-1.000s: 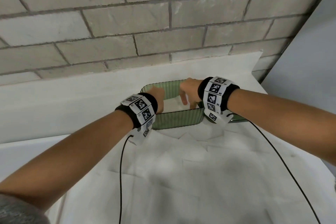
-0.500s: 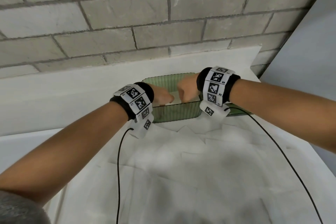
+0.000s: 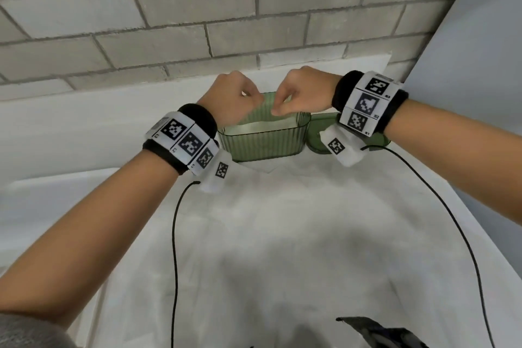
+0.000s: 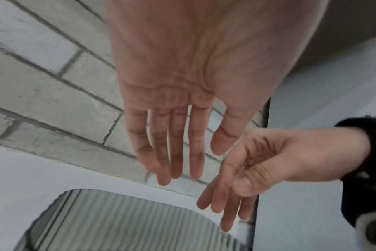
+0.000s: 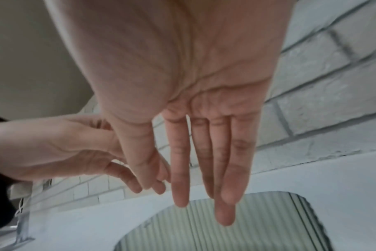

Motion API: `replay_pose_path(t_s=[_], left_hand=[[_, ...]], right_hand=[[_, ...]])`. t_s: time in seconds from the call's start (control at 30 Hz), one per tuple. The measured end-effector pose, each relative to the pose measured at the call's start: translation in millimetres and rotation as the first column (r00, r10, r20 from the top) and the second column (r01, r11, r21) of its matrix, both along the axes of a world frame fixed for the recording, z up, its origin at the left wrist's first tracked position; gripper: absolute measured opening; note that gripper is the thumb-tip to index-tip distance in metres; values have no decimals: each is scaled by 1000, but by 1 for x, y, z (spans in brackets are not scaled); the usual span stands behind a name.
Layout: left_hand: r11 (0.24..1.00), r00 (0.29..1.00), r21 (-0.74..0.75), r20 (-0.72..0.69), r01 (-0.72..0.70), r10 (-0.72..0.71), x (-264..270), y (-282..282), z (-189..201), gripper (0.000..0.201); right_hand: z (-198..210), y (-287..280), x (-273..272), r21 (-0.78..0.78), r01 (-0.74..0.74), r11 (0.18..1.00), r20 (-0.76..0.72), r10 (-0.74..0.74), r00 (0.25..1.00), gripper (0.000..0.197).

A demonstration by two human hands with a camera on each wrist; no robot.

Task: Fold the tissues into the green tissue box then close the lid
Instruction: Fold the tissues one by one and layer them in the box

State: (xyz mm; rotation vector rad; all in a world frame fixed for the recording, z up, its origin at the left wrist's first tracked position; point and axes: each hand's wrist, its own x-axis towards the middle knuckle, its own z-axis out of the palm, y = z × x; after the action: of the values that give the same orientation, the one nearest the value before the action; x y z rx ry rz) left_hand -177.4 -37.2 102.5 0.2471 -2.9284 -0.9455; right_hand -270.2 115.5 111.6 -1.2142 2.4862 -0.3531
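Left hand (image 3: 230,99) above the green tissue box (image 3: 262,144), fingers straight, holding nothing. Box on white cloth (image 3: 282,234); tissues (image 3: 262,127) lie inside. Right hand (image 3: 303,93) above box, likewise released. Lid (image 3: 324,133) just right of box. Judged step: tissues in, closing remains; next, reach right, grasp lid.

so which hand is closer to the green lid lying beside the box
Right. The right hand hovers over the box's right half, near the lid; the left hand is over the far left side.
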Motion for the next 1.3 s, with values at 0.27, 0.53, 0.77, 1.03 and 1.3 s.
replay_pose_path(t_s=[0.27,0.53,0.77,1.03,1.3], left_hand=[[995,997,62,16,77,-78,67,46,-35,14],[975,910,-145,404,168,-97,130,54,-100,54],[894,870,-367,490,258,-50,154,57,-105,61],[995,910,-86,413,58,-18,161,34,-110,23],[853,990,512,-30,-101,135,196,21,-83,30]], right_hand=[[-21,64,57,9,6,1000,156,-7,988,20],[-90,98,106,140,-65,988,220,33,975,44],[-104,100,116,221,-192,956,41,187,981,55],[-97,99,108,312,-198,929,-182,263,947,17],[-49,122,103,83,-142,986,-204,157,966,13]])
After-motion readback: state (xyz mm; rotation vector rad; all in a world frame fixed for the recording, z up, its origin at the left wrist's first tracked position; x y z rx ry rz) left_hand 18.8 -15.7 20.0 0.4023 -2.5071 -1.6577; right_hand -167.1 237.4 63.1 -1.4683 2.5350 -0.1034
